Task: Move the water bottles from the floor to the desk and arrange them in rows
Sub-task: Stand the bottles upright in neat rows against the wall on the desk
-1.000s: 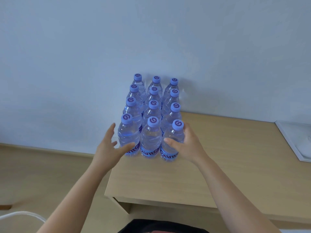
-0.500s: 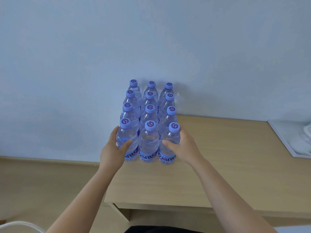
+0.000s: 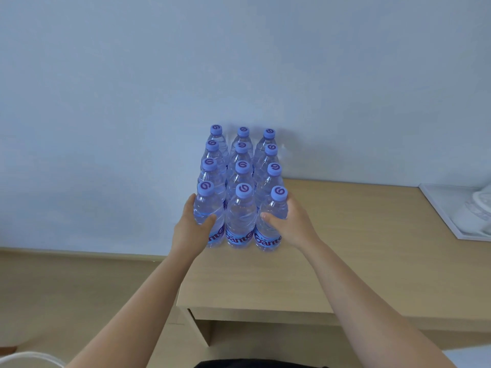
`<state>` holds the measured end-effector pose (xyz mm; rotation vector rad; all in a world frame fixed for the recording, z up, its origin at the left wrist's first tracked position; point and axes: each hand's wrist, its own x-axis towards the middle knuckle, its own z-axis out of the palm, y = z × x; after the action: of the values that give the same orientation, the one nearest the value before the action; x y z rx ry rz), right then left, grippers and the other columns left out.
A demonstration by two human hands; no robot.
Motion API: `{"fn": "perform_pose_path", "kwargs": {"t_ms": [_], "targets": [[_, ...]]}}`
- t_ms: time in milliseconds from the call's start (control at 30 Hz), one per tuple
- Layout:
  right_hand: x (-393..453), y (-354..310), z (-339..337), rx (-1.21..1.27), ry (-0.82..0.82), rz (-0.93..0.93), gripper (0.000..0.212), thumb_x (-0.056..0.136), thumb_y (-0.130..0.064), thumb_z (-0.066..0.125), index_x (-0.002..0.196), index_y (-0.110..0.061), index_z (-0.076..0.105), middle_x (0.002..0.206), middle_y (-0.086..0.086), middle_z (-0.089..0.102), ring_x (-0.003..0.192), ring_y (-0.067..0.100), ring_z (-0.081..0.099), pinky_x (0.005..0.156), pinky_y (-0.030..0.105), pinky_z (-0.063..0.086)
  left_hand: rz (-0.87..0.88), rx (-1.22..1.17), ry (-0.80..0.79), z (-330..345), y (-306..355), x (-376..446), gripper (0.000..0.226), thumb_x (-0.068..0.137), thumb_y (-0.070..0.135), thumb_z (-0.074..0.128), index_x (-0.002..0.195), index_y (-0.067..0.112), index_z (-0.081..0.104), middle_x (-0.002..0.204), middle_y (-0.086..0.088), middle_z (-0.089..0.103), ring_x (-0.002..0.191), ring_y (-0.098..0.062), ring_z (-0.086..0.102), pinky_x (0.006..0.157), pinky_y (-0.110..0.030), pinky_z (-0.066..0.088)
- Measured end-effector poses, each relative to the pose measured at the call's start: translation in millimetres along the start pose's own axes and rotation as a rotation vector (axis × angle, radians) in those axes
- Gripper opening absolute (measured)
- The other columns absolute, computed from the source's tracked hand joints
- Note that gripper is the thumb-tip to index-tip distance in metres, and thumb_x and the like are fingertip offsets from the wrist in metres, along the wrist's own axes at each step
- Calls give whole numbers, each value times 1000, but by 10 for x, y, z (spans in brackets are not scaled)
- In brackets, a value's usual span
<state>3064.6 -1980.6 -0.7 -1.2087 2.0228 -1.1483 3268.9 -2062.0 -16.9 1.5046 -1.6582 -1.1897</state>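
Twelve water bottles (image 3: 240, 187) standing upright on desk (image 3: 345, 248), three across, four deep, packed tight between hands. Left hand (image 3: 190, 229) cupping front-left bottle (image 3: 208, 211), right hand (image 3: 291, 224) cupping front-right bottle (image 3: 272, 221). White tray (image 3: 446, 205) sitting well off to right hand's side.

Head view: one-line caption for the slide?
Both hands, left hand and right hand, grip the front corners of twelve water bottles on the desk.

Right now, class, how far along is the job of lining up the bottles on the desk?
Nearly done: twelve water bottles stand on the desk in four rows of three. In hand: the left hand and right hand press the front row's outer bottles. No floor bottles are visible; only final straightening seems left.
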Motion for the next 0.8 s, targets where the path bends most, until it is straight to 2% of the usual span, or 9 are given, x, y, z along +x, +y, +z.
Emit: {"fn": "perform_pose_path", "kwargs": {"t_ms": [167, 300, 433, 500, 567, 600, 667, 700, 800], "targets": [[4, -7, -10, 36, -33, 11, 55, 78, -29, 73, 126, -24, 48, 121, -8, 59, 111, 11, 56, 95, 31, 45, 13, -15, -39, -17, 9, 10, 71, 85, 29, 62, 145, 33, 23, 139, 2, 49, 110, -21, 53, 78, -27, 38], [-7, 2, 30, 41, -1, 6, 54, 77, -30, 73, 125, -23, 48, 120, -8, 59, 109, 11, 56, 93, 28, 44, 16, 0, -53, -37, 12, 26, 70, 86, 28, 61, 144, 34, 22, 137, 4, 50, 97, -14, 48, 74, -25, 37], [17, 12, 0, 32, -32, -1, 58, 76, -32, 75, 126, -24, 48, 120, -11, 59, 110, 9, 56, 91, 26, 43, 21, -27, -66, -52, 23, 47, 68, 84, 30, 64, 140, 34, 28, 126, 10, 54, 99, -14, 50, 67, -19, 37], [48, 20, -46, 74, -95, 23, 63, 72, -38, 77, 126, -25, 47, 122, -11, 59, 111, 7, 57, 95, 30, 45, 15, -58, -65, -91, 41, 59, 69, 80, 36, 68, 139, 33, 31, 126, 15, 53, 115, -17, 50, 77, -18, 40], [76, 32, -87, 150, -91, 54, 66, 73, -41, 76, 129, -24, 46, 127, -9, 57, 116, 7, 54, 98, 32, 44, -15, -124, -80, -165, 77, 114, 78, 81, 45, 66, 145, 28, 25, 145, 4, 40, 132, -20, 39, 97, -30, 38], [95, 30, -106, 200, -62, 71, 66, 76, -41, 73, 132, -22, 44, 130, -7, 54, 118, 8, 52, 97, 30, 42, -43, -206, -93, -213, 106, 166, 76, 84, 48, 61, 147, 26, 24, 150, 0, 33, 134, -19, 37, 101, -35, 34], [130, -9, -150, 282, 16, 110, 59, 83, -47, 62, 132, -18, 44, 128, -6, 53, 116, 10, 50, 93, 28, 39, -111, -396, -127, -302, 177, 300, 62, 91, 51, 45, 146, 26, 28, 151, 0, 32, 131, -17, 38, 101, -37, 31], [158, -37, -177, 302, 51, 126, 51, 85, -51, 56, 126, -20, 49, 121, -10, 56, 113, 10, 50, 93, 29, 39, -147, -452, -149, -335, 211, 373, 58, 93, 53, 37, 145, 26, 30, 151, 1, 32, 131, -18, 38, 102, -37, 30], [267, -160, -239, 339, 71, 153, 13, 93, -49, 44, 96, -40, 54, 100, -27, 52, 107, 8, 53, 92, 31, 41, -199, -401, -222, -359, 271, 556, 61, 93, 60, 24, 145, 29, 29, 153, -1, 29, 137, -22, 33, 109, -42, 25]]}}
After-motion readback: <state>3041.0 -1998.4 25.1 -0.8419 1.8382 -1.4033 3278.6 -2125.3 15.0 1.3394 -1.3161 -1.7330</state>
